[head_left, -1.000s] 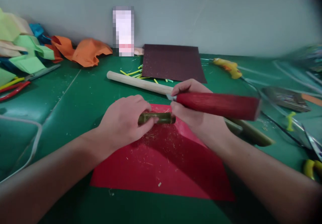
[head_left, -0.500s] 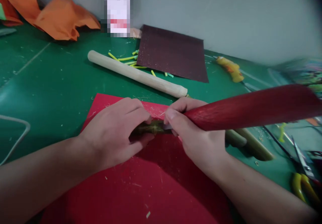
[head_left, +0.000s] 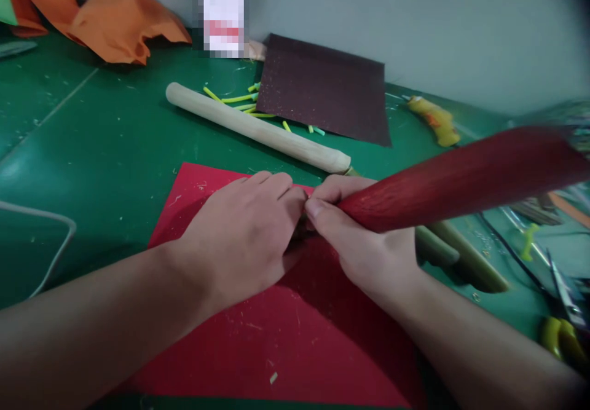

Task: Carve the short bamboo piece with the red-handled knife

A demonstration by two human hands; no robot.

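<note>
Over flat red sheet [head_left: 295,348], left hand [head_left: 244,232] curled around small dark piece [head_left: 300,232], mostly hidden by fingers. Right hand [head_left: 369,238] just beside, gripping thick, tapered red handle [head_left: 456,179]; its narrow end covered by fingers. Whether hands touch: cannot tell. Beyond hands, long pale wooden rod [head_left: 258,130] lying on green tabletop [head_left: 106,139], near dark brown rectangular sheet [head_left: 325,87].

Glossy green counter [head_left: 106,127]; matt red paper sheet [head_left: 258,342]; finely streaked red handle [head_left: 456,182]; smooth, pale wooden stick [head_left: 258,130] at eleven o'clock; shiny metal scissor blades [head_left: 563,290] at four.
</note>
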